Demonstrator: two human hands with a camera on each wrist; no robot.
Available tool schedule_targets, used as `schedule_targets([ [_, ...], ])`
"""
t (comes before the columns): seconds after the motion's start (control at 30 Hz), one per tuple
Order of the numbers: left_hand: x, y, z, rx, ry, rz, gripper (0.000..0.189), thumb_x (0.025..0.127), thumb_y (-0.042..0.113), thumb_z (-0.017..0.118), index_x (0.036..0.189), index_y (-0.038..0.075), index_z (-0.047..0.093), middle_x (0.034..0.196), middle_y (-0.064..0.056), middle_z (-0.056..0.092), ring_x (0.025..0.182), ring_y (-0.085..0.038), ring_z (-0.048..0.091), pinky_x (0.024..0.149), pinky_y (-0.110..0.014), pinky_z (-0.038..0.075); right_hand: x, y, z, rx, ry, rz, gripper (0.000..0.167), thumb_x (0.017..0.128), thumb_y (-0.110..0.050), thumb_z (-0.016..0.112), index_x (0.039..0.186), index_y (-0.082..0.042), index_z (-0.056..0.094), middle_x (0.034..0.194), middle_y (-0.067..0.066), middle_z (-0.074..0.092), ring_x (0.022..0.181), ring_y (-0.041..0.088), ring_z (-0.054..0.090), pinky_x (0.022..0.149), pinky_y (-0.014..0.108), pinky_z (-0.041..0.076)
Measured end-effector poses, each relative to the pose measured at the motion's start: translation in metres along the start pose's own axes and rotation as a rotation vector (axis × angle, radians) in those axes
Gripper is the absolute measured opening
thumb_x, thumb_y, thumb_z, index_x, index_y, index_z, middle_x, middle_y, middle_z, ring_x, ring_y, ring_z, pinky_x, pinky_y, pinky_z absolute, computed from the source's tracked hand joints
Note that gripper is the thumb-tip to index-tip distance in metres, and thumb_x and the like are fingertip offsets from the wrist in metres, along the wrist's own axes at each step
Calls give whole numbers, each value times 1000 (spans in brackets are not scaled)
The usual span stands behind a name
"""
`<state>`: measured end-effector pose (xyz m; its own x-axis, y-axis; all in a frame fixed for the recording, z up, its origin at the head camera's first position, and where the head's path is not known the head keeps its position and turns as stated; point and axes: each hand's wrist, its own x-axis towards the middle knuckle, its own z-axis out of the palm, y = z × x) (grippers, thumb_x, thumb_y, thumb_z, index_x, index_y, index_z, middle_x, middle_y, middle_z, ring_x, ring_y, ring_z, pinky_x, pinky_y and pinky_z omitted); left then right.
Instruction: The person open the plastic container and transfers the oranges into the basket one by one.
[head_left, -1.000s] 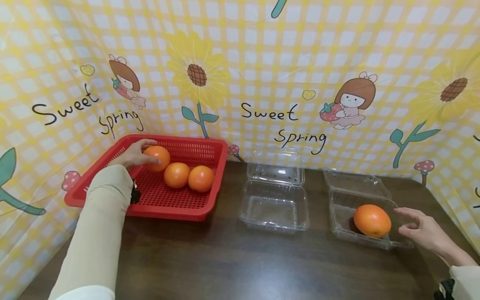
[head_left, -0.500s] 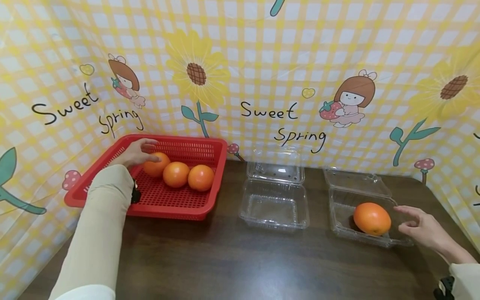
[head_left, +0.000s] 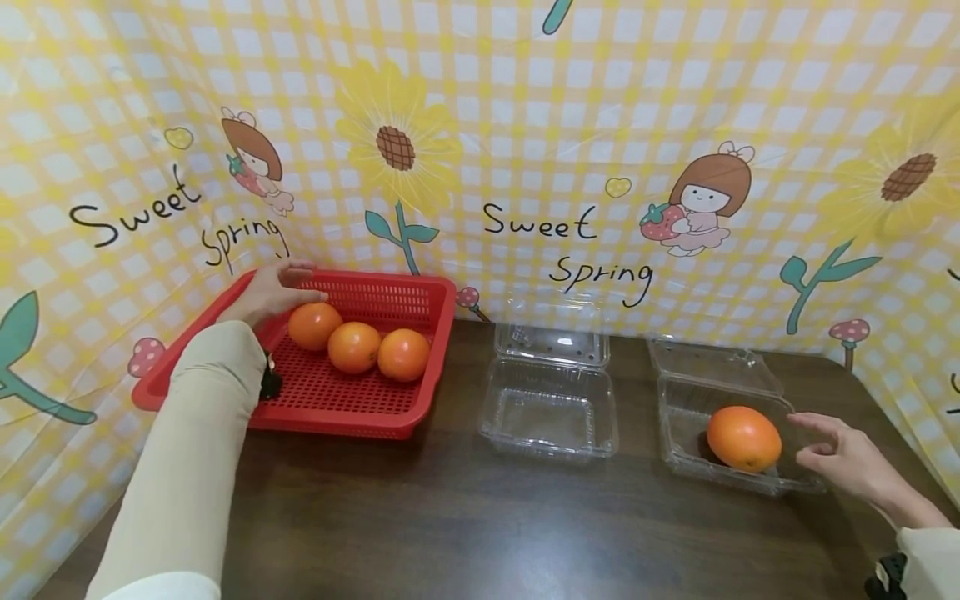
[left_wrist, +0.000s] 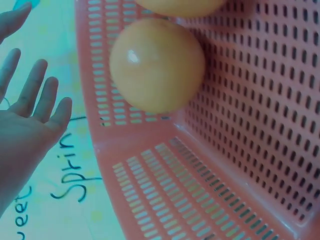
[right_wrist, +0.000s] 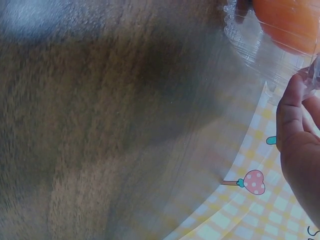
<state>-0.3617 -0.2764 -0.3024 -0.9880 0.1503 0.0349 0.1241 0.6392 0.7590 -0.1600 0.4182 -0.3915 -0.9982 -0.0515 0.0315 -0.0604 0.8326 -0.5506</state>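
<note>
My left hand (head_left: 266,298) is over the back left of the red plastic basket (head_left: 337,423), fingers spread and holding nothing. The left wrist view shows a gap between those fingers and the nearest orange (left_wrist: 157,65). Three oranges sit in a slanting row in the basket: the left one (head_left: 315,326), the middle one (head_left: 354,347) and the right one (head_left: 404,355). On the right, my right hand (head_left: 855,458) pinches the right rim of an open clear plastic box (head_left: 678,454). A large orange (head_left: 744,438) lies inside that box.
A second clear plastic box (head_left: 551,421) stands open between the basket and the right-hand box, its lid (head_left: 551,343) folded back. All stand on a dark wooden table (head_left: 480,525). Yellow checked cloth (head_left: 510,133) hangs behind and at both sides.
My left hand has let go of the left orange, which now rests lower in the basket, and has drawn up and back left. The right hand has stayed at its box.
</note>
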Motion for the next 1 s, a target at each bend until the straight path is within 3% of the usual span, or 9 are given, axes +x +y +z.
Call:
schedule_targets([
  [0.17,2,12,2,-62,35,8,71,79,31,67,133,3,31,135,-22,32,123,-35,29,95,-48,29,0,1,1,6,10,-15,49,78,-4,63,117,16,41,118,35,35,68,3,56,53,25,46],
  [0.47,3,40,12,-150,107,156,59,81,25,65,128,2,40,126,-17,41,121,-30,33,98,-43,29,0,0,1,15,7,-5,50,79,-5,63,118,16,41,119,35,35,68,4,57,53,25,46],
  [0.7,3,67,24,-219,132,239,53,79,24,66,125,7,45,126,-12,45,118,-25,36,97,-43,28,0,-1,1,19,9,-5,49,78,-3,62,118,17,41,118,35,35,68,-3,53,54,24,46],
  [1.0,-1,95,55,-336,82,375,44,80,12,65,120,8,49,121,-8,49,115,-25,39,96,-45,28,0,1,2,19,34,-22,49,77,-4,64,117,16,43,117,34,36,68,2,55,52,24,46],
])
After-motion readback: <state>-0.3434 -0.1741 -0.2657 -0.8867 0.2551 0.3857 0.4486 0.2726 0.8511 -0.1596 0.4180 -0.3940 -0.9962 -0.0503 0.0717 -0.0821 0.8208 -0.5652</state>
